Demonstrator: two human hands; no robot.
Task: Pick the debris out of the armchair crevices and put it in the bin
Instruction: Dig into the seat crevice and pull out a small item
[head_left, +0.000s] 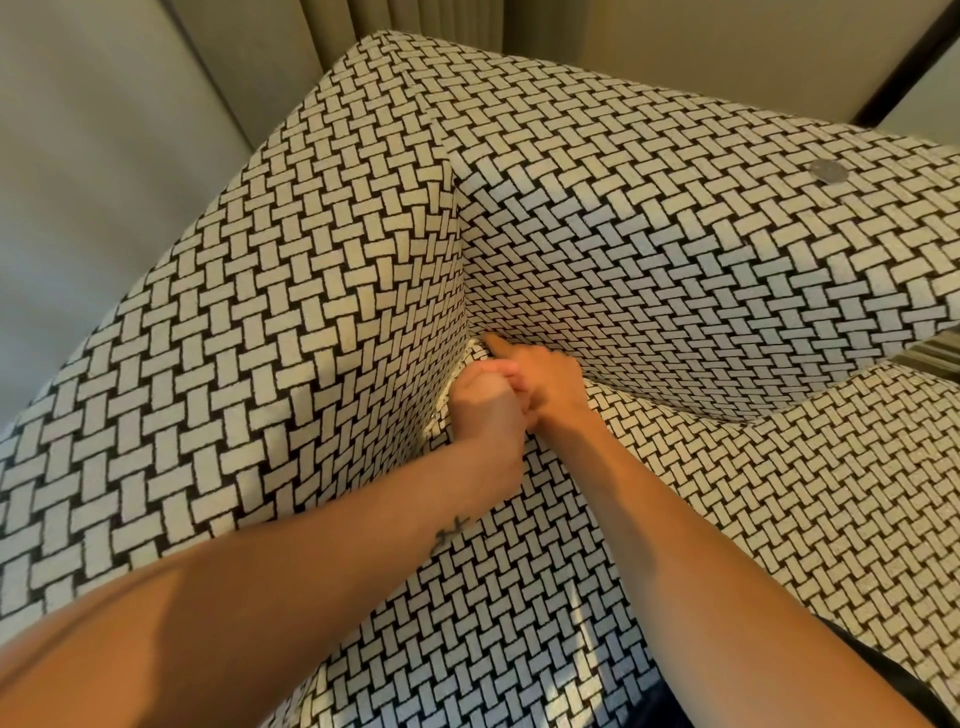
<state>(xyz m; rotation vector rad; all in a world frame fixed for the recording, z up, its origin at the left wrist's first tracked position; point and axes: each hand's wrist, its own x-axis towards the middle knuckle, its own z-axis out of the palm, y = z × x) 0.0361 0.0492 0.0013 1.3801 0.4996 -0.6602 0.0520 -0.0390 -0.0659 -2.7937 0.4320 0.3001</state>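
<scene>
- While both hands are busy at the inner corner of the woven-pattern armchair (675, 270), the job looks to be in its early picking stage. No debris is plainly out of the seams, and no bin is in view.
- The left hand (485, 415) is balled up against the crevice (441, 415) between the armrest and the seat cushion (519, 597). Its fingers are curled tight, but whether they pinch anything or only pull the fabric aside is hidden.
- The right hand (553, 382) lies just beside it and touches it. Its forefinger (496, 344) is stretched straight, with the tip pushed into the corner where the seat meets the backrest. The other fingers are folded under, and nothing shows in its hold.
- A pale strip (445, 402) shows in the gap by the left hand. It may be paper litter or only the cushion's edge; I cannot tell which.
- A small round grey disc (827, 171), perhaps a coin, sits on top of the upholstery well apart from the hands.
- Left to do, as I judge it: draw out whatever is lodged in this corner, check the other seams, and carry everything to the bin.
</scene>
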